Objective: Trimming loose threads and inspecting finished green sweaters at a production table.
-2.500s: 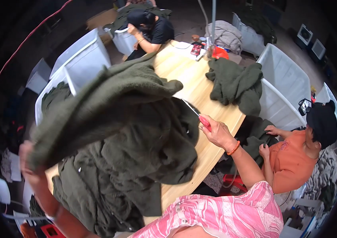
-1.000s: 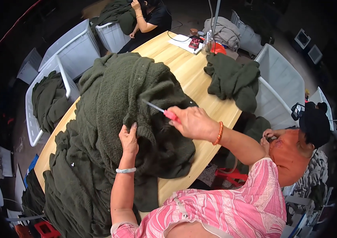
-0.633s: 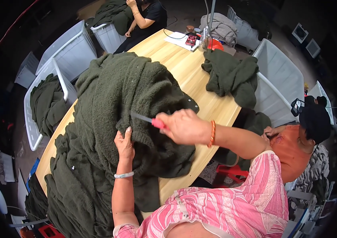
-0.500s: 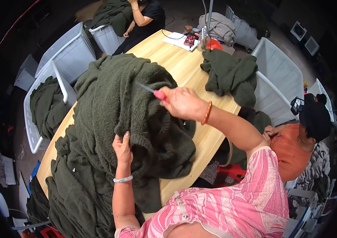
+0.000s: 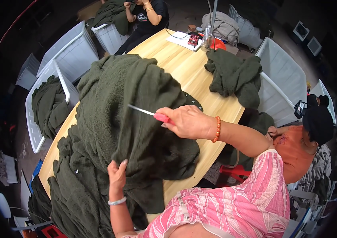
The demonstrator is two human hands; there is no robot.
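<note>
A big heap of dark green knit fabric [image 5: 101, 99] covers the left half of the light wooden table and hangs over its near edge. At the lower part of the heap, my left hand [image 5: 117, 173] pinches a fold of this fabric between thumb and fingers. My right hand [image 5: 190, 122] is closed round a red-handled tool [image 5: 163, 118] with a thin metal blade; its exact kind is unclear. The blade points left, over the raised fold of fabric. Small light studs show on a fabric edge just beyond my right hand.
Another dark green fabric pile [image 5: 234, 75] lies at the table's right edge, beside a white bin [image 5: 281, 75]. White bins [image 5: 67, 51] stand at the left. Papers, a red box [image 5: 193, 39] and bottles sit at the far end. One person [image 5: 148, 20] sits there, another [image 5: 295, 146] at the right.
My right hand with the tool has come nearer and slightly right. My left hand has moved down and a little left, pulling the fold of fabric taut.
</note>
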